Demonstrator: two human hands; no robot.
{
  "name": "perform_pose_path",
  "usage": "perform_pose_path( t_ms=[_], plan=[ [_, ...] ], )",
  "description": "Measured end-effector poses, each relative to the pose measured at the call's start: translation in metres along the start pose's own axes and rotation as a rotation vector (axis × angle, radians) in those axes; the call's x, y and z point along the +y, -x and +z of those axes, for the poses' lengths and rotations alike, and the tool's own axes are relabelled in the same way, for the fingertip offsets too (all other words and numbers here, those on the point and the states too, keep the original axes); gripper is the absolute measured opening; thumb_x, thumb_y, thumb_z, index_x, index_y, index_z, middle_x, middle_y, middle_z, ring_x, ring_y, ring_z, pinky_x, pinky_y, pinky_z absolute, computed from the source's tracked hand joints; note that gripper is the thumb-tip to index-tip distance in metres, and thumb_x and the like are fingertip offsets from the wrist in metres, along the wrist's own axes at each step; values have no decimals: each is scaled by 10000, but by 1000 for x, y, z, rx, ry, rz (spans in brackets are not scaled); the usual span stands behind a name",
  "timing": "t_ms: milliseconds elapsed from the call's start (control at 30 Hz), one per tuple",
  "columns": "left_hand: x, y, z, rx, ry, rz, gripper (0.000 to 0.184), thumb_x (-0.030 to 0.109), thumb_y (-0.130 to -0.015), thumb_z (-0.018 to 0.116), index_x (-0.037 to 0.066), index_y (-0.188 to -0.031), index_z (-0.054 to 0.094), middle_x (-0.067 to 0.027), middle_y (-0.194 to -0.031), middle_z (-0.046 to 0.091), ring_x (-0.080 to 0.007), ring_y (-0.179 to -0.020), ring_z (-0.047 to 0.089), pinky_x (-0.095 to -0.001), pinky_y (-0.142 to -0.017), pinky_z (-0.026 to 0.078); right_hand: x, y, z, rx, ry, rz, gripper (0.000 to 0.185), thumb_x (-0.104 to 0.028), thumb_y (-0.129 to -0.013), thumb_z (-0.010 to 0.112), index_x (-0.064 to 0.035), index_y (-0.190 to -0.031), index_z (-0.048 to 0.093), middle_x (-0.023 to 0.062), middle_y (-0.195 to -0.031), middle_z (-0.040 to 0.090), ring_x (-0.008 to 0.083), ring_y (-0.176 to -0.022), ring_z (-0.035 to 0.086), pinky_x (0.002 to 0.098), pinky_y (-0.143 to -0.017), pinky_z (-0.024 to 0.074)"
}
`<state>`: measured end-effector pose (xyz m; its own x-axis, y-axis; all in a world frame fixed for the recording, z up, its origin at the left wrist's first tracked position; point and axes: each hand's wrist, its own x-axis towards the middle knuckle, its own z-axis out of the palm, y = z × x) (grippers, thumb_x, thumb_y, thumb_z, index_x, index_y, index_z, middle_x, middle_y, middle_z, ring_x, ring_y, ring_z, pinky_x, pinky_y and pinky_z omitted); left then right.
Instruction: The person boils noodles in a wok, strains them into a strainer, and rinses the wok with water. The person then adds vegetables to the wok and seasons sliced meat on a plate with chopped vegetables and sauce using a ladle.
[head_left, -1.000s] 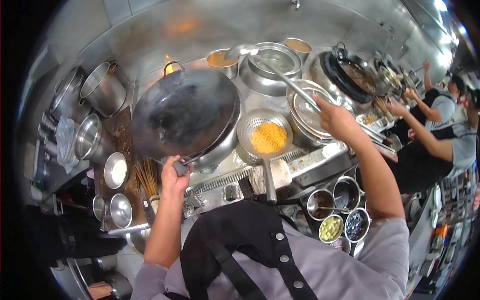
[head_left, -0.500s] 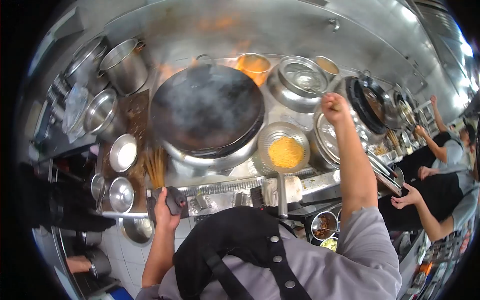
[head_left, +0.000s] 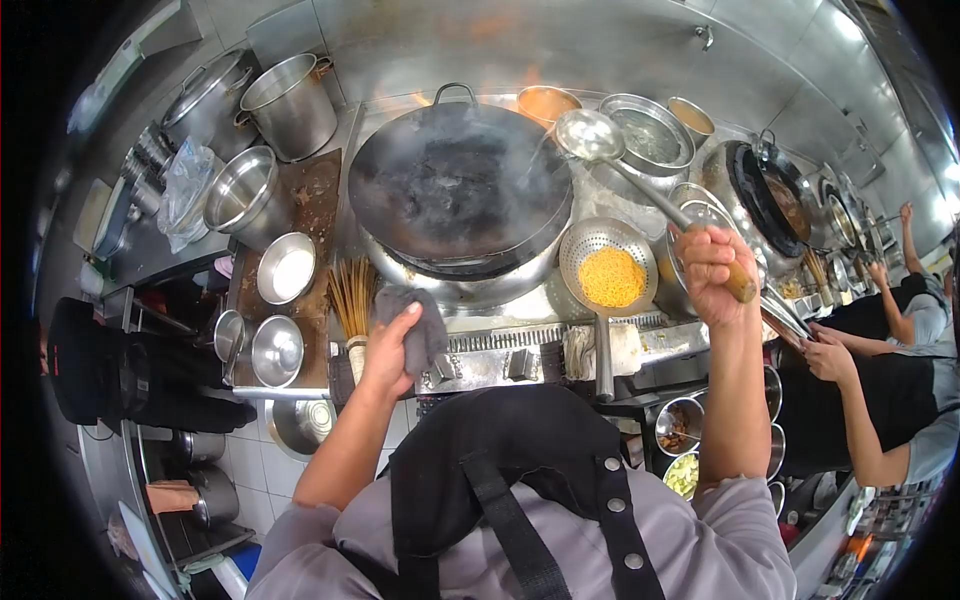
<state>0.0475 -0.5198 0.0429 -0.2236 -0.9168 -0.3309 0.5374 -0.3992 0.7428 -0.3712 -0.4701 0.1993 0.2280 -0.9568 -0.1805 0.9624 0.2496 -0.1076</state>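
Note:
My left hand (head_left: 392,350) grips a dark grey cloth (head_left: 424,325) at the stove's front edge, beside a bamboo brush (head_left: 352,300). A large black wok (head_left: 455,185) sits on the burner, with steam over it. My right hand (head_left: 716,275) is wrapped round the wooden handle of a metal ladle (head_left: 590,134); its bowl hangs at the wok's right rim, and liquid seems to run from it. Below the ladle, a perforated strainer (head_left: 583,240) holds yellow food (head_left: 612,277).
Steel pots (head_left: 290,108) and bowls (head_left: 286,268) stand at the left. A water pot (head_left: 650,135) is behind the strainer. Ingredient containers (head_left: 680,424) are at lower right. Co-workers (head_left: 850,400) stand at the right, and another person (head_left: 100,365) is at far left.
The ladle has swung from the water pot over to the wok's right rim. My left hand has let go of the wok handle and holds the cloth. The view has shifted.

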Motion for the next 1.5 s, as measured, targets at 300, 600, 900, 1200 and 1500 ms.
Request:
perform_pose_path(
  t_ms=[300, 600, 900, 1200, 1500],
  plan=[
    [-12, 7, -20, -31, 33, -83, 306, 218, -954, 662, 25, -1188, 618, -97, -1048, 695, -224, -913, 697, -386, -804, 587, 48, 46, 14, 266, 498, -102, 306, -29, -907, 582, -85, -1201, 518, 131, -857, 544, 85, -522, 499, 226, -378, 445],
    [-33, 7, -39, 11, 72, -207, 302, 266, -944, 673, 45, -1146, 640, -91, -1039, 706, -231, -908, 690, -377, -770, 568, 51, 103, -21, 257, 468, -212, 401, -37, -909, 584, -95, -1295, 494, 127, -862, 536, 101, -507, 480, 236, -375, 418],
    [-79, -21, 77, -624, -161, -703, 574, 190, -908, 685, 68, -1420, 454, -180, -1209, 659, -288, -1023, 681, -423, -903, 569, 6, 109, -24, 652, 1470, -196, 629, -6, -859, 610, -4, -1447, 387, 56, -727, 574, 108, -468, 533, 241, -385, 427],
    [-191, -37, 159, -603, -168, -697, 688, -31, -792, 711, 83, -1415, 441, -116, -1126, 636, -249, -1008, 662, -425, -860, 588, -161, -46, -48, 745, 1926, -505, 650, -25, -818, 649, 0, -1435, 446, 58, -703, 576, 162, -503, 550, 313, -470, 450],
    [-197, -131, 239, -361, -132, -343, 484, -52, -777, 654, 45, -1231, 515, -116, -1010, 618, -261, -792, 661, -428, -663, 595, -253, -106, -89, 425, 387, -207, 43, -9, -901, 543, 16, -894, 509, 49, -645, 519, 132, -533, 531, 249, -431, 432]
  ],
)
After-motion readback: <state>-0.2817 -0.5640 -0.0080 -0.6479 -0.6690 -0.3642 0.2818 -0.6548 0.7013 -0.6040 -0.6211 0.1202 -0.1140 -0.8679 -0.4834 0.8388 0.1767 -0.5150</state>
